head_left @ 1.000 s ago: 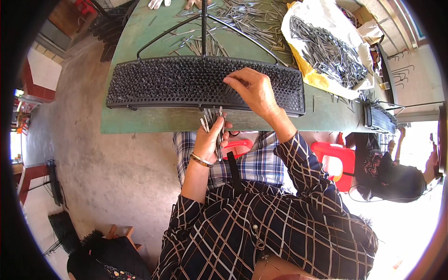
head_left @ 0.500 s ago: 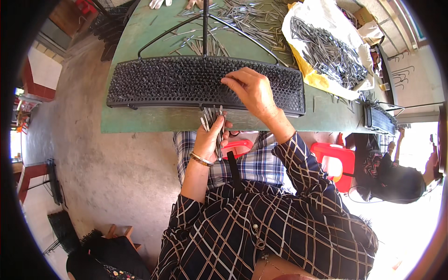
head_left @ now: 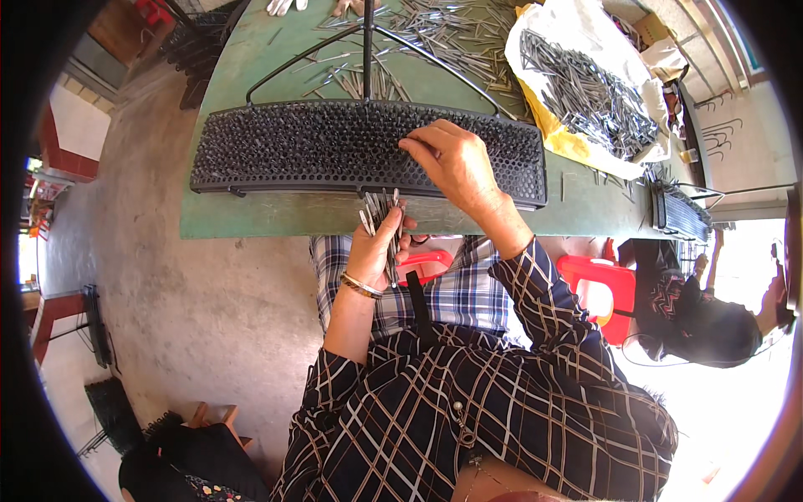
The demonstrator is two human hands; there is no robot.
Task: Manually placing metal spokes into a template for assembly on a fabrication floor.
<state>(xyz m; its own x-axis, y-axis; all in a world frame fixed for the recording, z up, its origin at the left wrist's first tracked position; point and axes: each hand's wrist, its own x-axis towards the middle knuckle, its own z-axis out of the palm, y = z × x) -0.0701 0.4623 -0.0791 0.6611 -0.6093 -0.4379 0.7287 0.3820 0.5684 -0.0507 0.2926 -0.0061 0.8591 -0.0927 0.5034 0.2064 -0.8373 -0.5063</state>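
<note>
Fingers point(head_left: 381, 243) of the left hand point(head_left: 378, 251) close around a bundle of metal pins point(head_left: 383, 219) at the green table's point(head_left: 251, 213) near edge, while the right hand point(head_left: 452, 163), fingertips pinched, presses on the black perforated rack point(head_left: 293, 151) just beyond.

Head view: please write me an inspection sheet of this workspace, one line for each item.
Surface: green table, paint worn.
Job's things: long black perforated rack, many holes filled with metal pins; bundle of metal pins held upright.
Clutter: loose pins scattered behind the rack; heap of pins on a white and yellow sheet.
Hands: left hand grips the bundle at the table edge; right hand rests its fingers on the rack.
Cables: nothing seen.
Surroundings: concrete floor; red stool; another person at right.
</note>
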